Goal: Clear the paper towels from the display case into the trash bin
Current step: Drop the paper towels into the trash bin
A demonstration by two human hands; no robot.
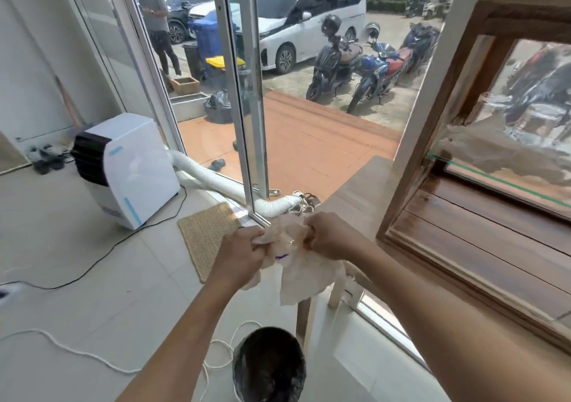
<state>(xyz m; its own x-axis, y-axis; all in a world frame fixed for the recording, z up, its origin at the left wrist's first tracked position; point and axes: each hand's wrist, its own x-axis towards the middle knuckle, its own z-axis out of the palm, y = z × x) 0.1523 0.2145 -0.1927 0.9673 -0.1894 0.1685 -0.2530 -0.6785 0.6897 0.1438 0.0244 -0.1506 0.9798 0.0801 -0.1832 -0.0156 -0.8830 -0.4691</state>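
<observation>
Lowest in view: trash bin [269, 367], black-lined, on the floor, not yet fed. Above it, left hand [239, 254] and right hand [329, 236], both clenched on one crumpled wad of paper towels [298, 273]. Farther right, inside the display case [432, 142] on the counter [355, 191], more paper [494, 151] left. Judged partway done.

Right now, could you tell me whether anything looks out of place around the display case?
Yes: a crumpled paper towel lies inside the display case, behind its glass. Both hands hold more paper towels above the trash bin, not yet dropped in.
</observation>
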